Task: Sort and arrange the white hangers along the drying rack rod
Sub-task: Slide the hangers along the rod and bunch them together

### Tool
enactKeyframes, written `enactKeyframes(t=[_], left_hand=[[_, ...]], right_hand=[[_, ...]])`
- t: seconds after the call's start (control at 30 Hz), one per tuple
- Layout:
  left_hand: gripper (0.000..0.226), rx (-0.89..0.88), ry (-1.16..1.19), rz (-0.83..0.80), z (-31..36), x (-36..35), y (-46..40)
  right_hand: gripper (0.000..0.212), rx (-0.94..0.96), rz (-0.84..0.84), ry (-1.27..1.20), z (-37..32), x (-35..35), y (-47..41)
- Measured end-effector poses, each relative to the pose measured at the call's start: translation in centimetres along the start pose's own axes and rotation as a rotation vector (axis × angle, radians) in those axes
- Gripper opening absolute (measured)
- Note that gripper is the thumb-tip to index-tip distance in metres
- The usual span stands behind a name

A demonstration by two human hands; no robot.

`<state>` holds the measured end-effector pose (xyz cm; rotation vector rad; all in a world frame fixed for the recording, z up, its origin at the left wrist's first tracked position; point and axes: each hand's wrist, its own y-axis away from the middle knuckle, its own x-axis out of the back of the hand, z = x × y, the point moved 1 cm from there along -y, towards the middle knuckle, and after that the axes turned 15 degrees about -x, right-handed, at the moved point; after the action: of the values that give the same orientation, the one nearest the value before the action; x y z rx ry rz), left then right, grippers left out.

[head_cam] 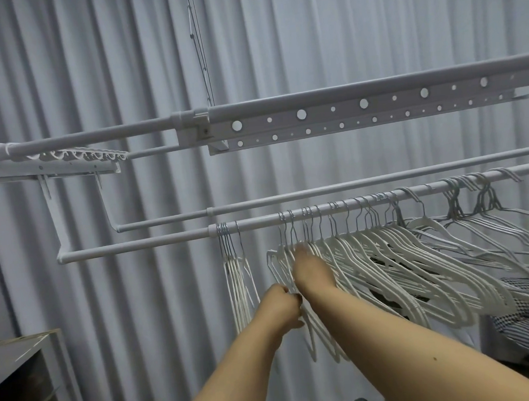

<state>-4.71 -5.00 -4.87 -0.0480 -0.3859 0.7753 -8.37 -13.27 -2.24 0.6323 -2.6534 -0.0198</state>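
Below the front rod (141, 242) of the drying rack, both hands work in a bunch of white hangers (370, 255). Left hand (282, 305): fingers curled, pinching the lower edge of the nearest hangers. Right hand (312, 270): reaches up into the same bunch; fingertips blurred and partly hidden among the hangers, so grip cannot be told. Hangers crowd the rod from mid-span to the right, leaning rightward and overlapping. Small separate group of hangers (235, 274) hangs further left, apart from the hands. Second rod (319, 191) runs parallel behind. Perforated rail (360, 112) above. Pleated curtain (91, 71) as backdrop. Cabinet corner (21, 367) lower left; checked cloth (522, 326) lower right.
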Motion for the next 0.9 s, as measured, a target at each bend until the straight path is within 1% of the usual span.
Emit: enactKeyframes(t=[0.03,0.17,0.23,0.3,0.33,0.4,0.47,0.67,0.73,0.8,0.83,0.9], left_hand=[[0.012,-0.005,0.002,0.006,-0.2,-0.1,0.0],[0.013,-0.027,-0.044,0.027,-0.5,-0.1,0.2],[0.011,-0.053,-0.057,0.06,-0.3,0.0,0.4],[0.018,-0.103,-0.062,0.117,0.2,0.2,0.4],[0.022,-0.123,-0.046,0.141,0.7,0.4,0.3],[0.029,-0.128,0.025,0.179,1.5,0.8,-0.1],[0.028,-0.097,0.107,0.213,2.3,1.3,-0.6],[0.015,-0.005,0.325,0.24,2.2,2.0,-0.9],[0.017,0.013,0.398,0.237,2.2,2.3,-0.4],[0.019,0.032,0.492,0.228,2.7,2.7,0.3],[0.019,0.054,0.545,0.215,3.0,3.1,0.7],[0.021,0.107,0.618,0.164,3.9,3.7,1.6]], right_hand=[[0.063,0.002,-0.019,-0.018,0.1,-0.3,-0.1],[0.074,-0.01,-0.104,-0.213,0.0,-1.5,-0.3],[0.067,-0.01,-0.126,-0.247,0.1,-1.6,-0.1],[0.06,-0.012,-0.135,-0.266,0.1,-1.2,0.3],[0.061,-0.019,-0.142,-0.269,0.2,-1.2,0.3],[0.066,-0.032,-0.15,-0.272,0.4,-1.3,0.2],[0.066,-0.034,-0.152,-0.271,0.7,-1.6,0.0],[0.06,-0.025,-0.146,-0.231,1.0,-1.4,-0.6],[0.052,-0.021,-0.158,-0.169,1.0,-1.5,-1.1],[0.039,-0.003,-0.176,-0.092,1.1,-1.8,-1.6],[0.037,0.002,-0.179,-0.063,1.1,-1.9,-1.7],[0.039,-0.014,-0.182,-0.018,1.0,-2.1,-1.9]])
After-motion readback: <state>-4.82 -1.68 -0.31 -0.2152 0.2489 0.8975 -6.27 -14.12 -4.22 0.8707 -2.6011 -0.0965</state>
